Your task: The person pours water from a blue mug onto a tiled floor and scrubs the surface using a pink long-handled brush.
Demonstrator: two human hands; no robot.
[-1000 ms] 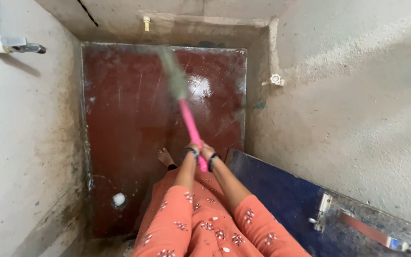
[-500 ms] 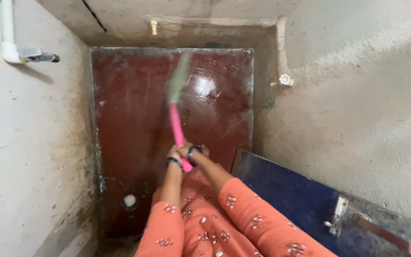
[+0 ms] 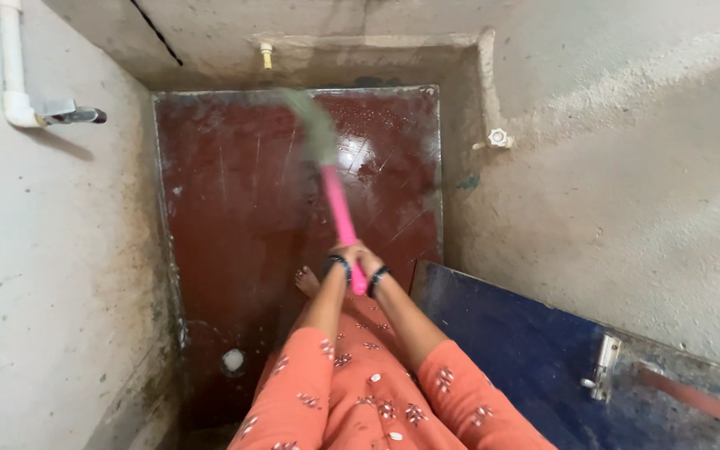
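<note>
Both my hands grip the pink handle of a broom (image 3: pixel 339 208) close together near its lower end. My left hand (image 3: pixel 342 253) is on the left and my right hand (image 3: pixel 366 260) is on the right, each with a dark bangle at the wrist. The broom's greenish bristles (image 3: pixel 310 125) are blurred with motion and reach toward the far side of the wet dark red floor (image 3: pixel 235 217). My bare foot (image 3: pixel 307 281) stands on the floor just left of my hands. Orange flowered sleeves cover my arms.
Rough grey walls close in the narrow space. A white pipe with a tap (image 3: pixel 43 108) juts from the left wall, a white valve (image 3: pixel 498 137) from the right wall, a small yellow spout (image 3: pixel 267 55) at the far wall. A floor drain (image 3: pixel 232 360) lies near left. A blue door (image 3: pixel 527 350) stands at right.
The broom swung: bristles leaned left a second ago, tilted right half a second ago, and now lean left again. My hands shifted slightly left then back right.
</note>
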